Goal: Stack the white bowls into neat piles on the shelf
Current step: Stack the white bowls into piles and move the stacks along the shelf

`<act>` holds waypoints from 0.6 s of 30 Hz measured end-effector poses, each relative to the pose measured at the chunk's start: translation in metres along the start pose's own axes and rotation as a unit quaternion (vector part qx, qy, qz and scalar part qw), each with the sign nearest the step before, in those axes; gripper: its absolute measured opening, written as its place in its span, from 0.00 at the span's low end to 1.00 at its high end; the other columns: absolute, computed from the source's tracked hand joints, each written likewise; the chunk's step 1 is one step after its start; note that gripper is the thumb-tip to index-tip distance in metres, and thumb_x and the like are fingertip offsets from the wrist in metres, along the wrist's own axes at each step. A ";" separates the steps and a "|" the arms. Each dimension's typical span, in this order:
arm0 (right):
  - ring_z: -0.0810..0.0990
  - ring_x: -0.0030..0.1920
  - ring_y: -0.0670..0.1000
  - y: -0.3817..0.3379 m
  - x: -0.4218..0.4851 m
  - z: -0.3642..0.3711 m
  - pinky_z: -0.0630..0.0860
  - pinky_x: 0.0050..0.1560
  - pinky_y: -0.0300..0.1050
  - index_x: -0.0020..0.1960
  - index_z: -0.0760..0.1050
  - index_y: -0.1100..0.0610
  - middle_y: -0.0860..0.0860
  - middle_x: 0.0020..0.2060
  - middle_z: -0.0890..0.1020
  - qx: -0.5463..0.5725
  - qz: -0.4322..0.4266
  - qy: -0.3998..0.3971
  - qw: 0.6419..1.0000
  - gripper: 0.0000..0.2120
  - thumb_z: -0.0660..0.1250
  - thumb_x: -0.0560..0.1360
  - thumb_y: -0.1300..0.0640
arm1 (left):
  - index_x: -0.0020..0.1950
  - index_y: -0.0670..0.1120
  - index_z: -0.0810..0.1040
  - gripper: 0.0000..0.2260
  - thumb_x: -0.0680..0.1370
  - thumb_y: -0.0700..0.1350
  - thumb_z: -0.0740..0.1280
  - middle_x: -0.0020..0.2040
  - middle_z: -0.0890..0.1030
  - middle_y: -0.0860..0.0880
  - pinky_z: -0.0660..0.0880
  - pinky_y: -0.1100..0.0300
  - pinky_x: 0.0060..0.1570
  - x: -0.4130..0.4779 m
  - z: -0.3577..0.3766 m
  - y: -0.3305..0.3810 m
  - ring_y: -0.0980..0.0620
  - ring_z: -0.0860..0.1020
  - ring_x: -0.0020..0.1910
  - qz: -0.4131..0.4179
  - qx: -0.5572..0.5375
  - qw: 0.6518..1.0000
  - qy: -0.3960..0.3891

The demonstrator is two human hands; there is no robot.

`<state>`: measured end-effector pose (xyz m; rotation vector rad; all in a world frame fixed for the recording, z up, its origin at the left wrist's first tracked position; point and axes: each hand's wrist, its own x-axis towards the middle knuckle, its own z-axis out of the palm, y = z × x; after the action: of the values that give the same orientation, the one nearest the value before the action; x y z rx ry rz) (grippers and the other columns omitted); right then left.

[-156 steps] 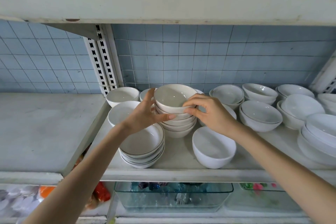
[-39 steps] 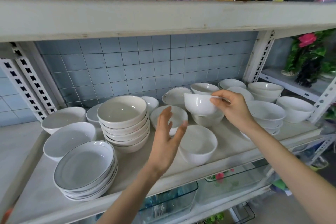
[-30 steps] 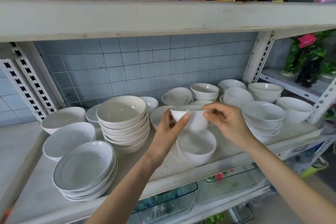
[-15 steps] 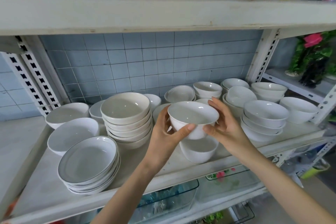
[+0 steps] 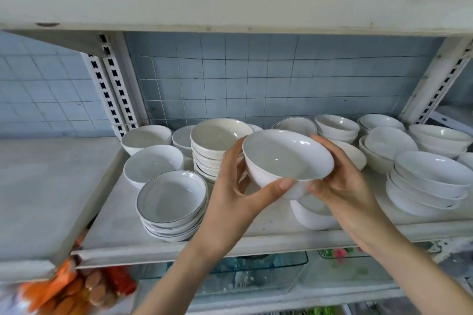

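Above the shelf (image 5: 179, 243), at centre, the left hand (image 5: 231, 197) and the right hand (image 5: 343, 186) are holding one white bowl (image 5: 286, 158) between them, clear of the surface; the left thumb is pressing its near wall, the right fingers are cupping its far side; the bowl is tilting toward the camera. Just below it another bowl (image 5: 311, 213) is standing on the shelf, partly hidden by the right hand; behind the left hand a cream pile (image 5: 217, 143) is rising; beside that, a pile of rimmed dishes (image 5: 171, 204) is sitting near the front edge; at far right, further piles (image 5: 430, 184) are resting.
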<state>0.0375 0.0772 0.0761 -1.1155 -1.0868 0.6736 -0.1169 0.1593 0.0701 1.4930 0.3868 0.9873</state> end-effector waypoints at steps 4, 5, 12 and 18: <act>0.77 0.59 0.43 0.003 0.007 0.023 0.75 0.51 0.34 0.63 0.70 0.50 0.43 0.57 0.80 0.023 0.003 -0.030 0.999 0.42 0.79 0.54 0.40 | 0.67 0.50 0.69 0.33 0.64 0.49 0.75 0.61 0.79 0.51 0.74 0.60 0.59 -0.011 -0.021 0.009 0.55 0.76 0.61 0.016 0.019 0.999 0.042; 0.76 0.60 0.43 0.004 0.009 0.030 0.75 0.51 0.34 0.64 0.69 0.51 0.43 0.58 0.80 0.027 0.004 -0.038 0.999 0.42 0.80 0.54 0.40 | 0.66 0.51 0.69 0.32 0.64 0.50 0.75 0.61 0.79 0.51 0.74 0.60 0.59 -0.015 -0.027 0.011 0.55 0.76 0.61 0.021 0.026 0.998 0.052; 0.75 0.61 0.42 0.017 0.017 0.077 0.74 0.53 0.33 0.66 0.66 0.52 0.39 0.58 0.78 0.050 0.025 -0.109 0.992 0.43 0.79 0.55 0.44 | 0.67 0.50 0.69 0.35 0.63 0.58 0.76 0.62 0.77 0.57 0.71 0.63 0.62 -0.034 -0.073 0.018 0.57 0.74 0.64 0.066 0.129 0.982 0.125; 0.72 0.66 0.45 0.035 0.025 0.106 0.71 0.65 0.43 0.67 0.64 0.47 0.41 0.62 0.76 0.030 0.035 -0.157 0.986 0.44 0.80 0.56 0.45 | 0.62 0.59 0.70 0.32 0.62 0.62 0.75 0.60 0.78 0.63 0.71 0.71 0.56 -0.046 -0.108 0.023 0.61 0.74 0.62 0.065 0.150 0.975 0.150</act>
<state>-0.0495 0.1491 0.0575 -1.0210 -1.2893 0.9556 -0.2326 0.1902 0.0639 1.6587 0.6858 1.3097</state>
